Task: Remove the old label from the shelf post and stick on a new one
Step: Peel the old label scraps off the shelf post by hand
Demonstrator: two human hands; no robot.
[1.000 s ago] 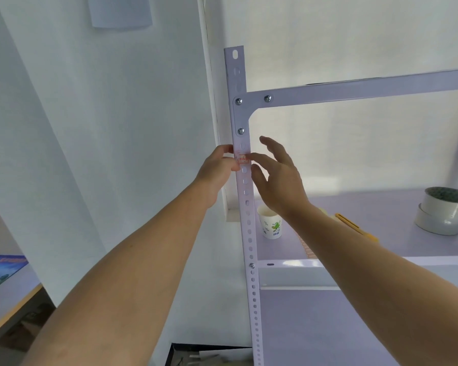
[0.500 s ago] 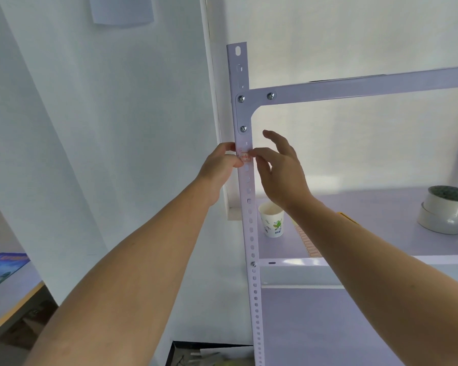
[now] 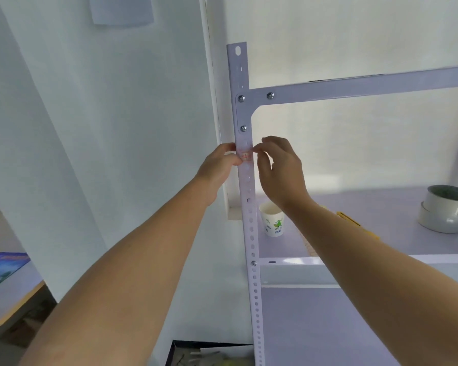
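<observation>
Shelf post, pale perforated metal, stands upright just right of a wall corner; its foot runs out of the bottom of the view. Label sits on the front face of the post, below the lower corner-bracket bolt: small, pale, red print too blurred to read. Cannot tell if any edge has lifted. Left hand wraps the post's left edge at label height, thumb tip on the front face against the label's left side, fingers curling round behind the post and mostly hidden there. Right hand is curled, thumb and forefinger tips pinched together on the label's right edge; the other fingers are bent and held off the post. Both forearms reach up from the lower edge of the view. On the shelf board behind the right wrist stands a paper cup, its right side covered by the arm. A yellow object shows only as a strip above the forearm, kind unclear. Two tape rolls are stacked at far right, partly cut off. At far left, a table edge with a blue printed mat, cropped
</observation>
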